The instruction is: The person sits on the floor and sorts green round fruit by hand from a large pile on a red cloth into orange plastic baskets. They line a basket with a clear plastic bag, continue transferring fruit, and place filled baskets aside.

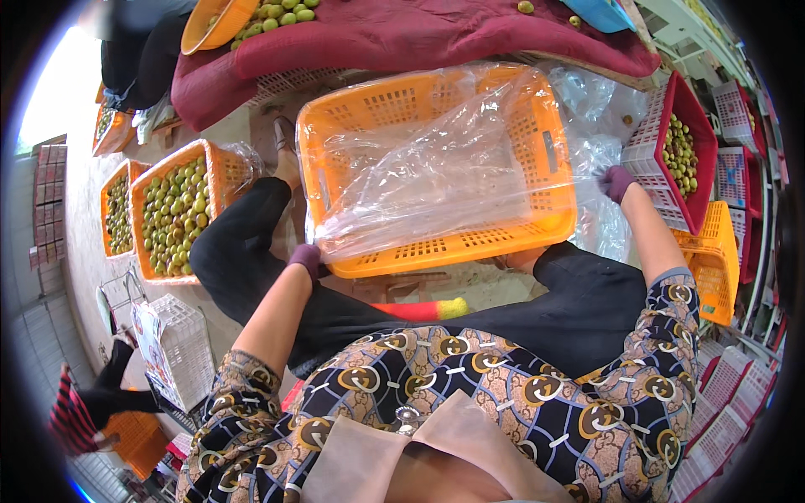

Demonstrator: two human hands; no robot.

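Observation:
An orange slatted plastic crate [434, 248] stands between my knees, tilted a little, with no fruit inside. A clear plastic bag or liner [440, 157] is spread across its inside and hangs over part of the rim. At the crate's near left corner, my gloved left hand [307, 259] grips the film against the rim. Beyond the right side, my gloved right hand [616, 182] pinches another part of the film, drawn taut over the edge. Both gloves are purple, and the fingertips of my left hand are partly hidden.
Crates of green-brown fruit [176, 217] stand at left; a red-lined crate [676, 151] holds more at right. A maroon-covered table [427, 31] lies ahead, bearing an orange basket [217, 25] and loose fruit. More clear film [597, 214] lies right. Another person [94, 402] walks at lower left.

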